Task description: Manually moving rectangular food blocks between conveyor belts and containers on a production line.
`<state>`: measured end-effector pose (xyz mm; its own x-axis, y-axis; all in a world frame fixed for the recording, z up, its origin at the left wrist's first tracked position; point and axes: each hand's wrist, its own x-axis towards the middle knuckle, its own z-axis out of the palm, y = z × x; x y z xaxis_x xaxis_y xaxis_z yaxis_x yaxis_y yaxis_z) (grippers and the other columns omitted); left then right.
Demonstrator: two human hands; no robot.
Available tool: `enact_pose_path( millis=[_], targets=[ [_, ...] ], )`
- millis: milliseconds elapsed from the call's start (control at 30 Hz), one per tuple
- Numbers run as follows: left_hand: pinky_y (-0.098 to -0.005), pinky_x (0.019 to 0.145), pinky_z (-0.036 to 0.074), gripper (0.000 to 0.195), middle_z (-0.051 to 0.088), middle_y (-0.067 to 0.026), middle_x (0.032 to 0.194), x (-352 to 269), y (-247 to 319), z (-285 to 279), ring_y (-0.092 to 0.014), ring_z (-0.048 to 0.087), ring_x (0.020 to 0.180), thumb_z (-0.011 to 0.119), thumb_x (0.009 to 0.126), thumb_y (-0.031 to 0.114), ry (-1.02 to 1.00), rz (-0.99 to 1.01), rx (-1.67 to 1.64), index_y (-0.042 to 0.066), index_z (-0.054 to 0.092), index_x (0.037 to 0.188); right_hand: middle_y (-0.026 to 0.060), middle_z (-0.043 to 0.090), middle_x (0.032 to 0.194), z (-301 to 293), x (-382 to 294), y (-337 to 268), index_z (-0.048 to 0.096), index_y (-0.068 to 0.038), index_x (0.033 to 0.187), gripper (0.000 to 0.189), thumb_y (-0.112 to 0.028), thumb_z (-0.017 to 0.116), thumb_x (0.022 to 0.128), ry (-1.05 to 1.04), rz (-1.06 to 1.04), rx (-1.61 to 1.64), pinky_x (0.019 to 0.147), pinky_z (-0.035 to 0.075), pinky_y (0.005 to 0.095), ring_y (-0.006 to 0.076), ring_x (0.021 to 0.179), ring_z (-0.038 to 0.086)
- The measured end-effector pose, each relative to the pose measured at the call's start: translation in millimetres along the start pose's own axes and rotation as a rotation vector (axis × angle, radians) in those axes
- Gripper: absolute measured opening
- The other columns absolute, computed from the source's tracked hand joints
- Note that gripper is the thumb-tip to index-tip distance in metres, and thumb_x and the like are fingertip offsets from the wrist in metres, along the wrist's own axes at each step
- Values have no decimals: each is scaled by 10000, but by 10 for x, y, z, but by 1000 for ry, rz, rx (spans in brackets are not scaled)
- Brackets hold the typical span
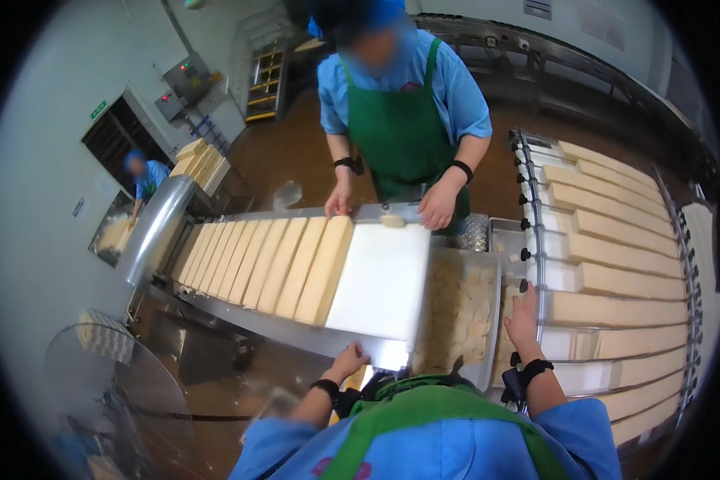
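My left hand point(350, 360) rests with curled fingers at the near metal edge of a conveyor with a white belt point(381, 276); whether it grips anything cannot be told. My right hand point(522, 318) is at the near rail of the right-hand conveyor point(539, 228), fingers apart, holding nothing. Pale dough-like slabs point(326, 270) lie side by side across the left part of the white belt, and more long slabs point(618, 309) lie between the dividers of the right-hand conveyor. A small pale offcut point(392, 221) lies at the belt's far edge.
Across the belt stands a co-worker in a green apron point(399, 120), both hands at its far edge. Between the conveyors sits a plastic bin point(497, 318) of pale scraps. A floor fan point(120, 390) stands lower left. Another person point(150, 174) works farther back, left.
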<state>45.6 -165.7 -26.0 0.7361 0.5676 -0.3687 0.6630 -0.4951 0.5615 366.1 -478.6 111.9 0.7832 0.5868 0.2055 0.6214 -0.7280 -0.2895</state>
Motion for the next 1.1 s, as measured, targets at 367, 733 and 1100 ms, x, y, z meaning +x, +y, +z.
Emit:
enact_pose_path(
  millis=[367,733,1100],
  targets=[
    [-331,593,471,410,588,-127,752,-312,122,-205,-217,597,643,613,761,232,174,47,-286,54,448,1092,191,595,776,530,-6,448,546,12,758,144,-123,577,721,-159,33,-183,652,479,413,341,731,589],
    [-309,571,458,328,571,-80,657,-248,-639,-995,-189,579,607,581,786,107,644,-227,-405,70,509,1104,173,603,737,360,85,290,581,-36,753,218,-248,622,725,-315,231,-272,676,465,433,343,747,586],
    [-390,773,456,794,472,-250,1082,305,-819,-1402,-372,506,958,755,620,170,584,-194,-332,-38,320,1252,154,573,1044,254,668,-2646,565,-44,1020,295,-196,603,770,-849,-498,576,851,415,347,276,978,542]
  ],
)
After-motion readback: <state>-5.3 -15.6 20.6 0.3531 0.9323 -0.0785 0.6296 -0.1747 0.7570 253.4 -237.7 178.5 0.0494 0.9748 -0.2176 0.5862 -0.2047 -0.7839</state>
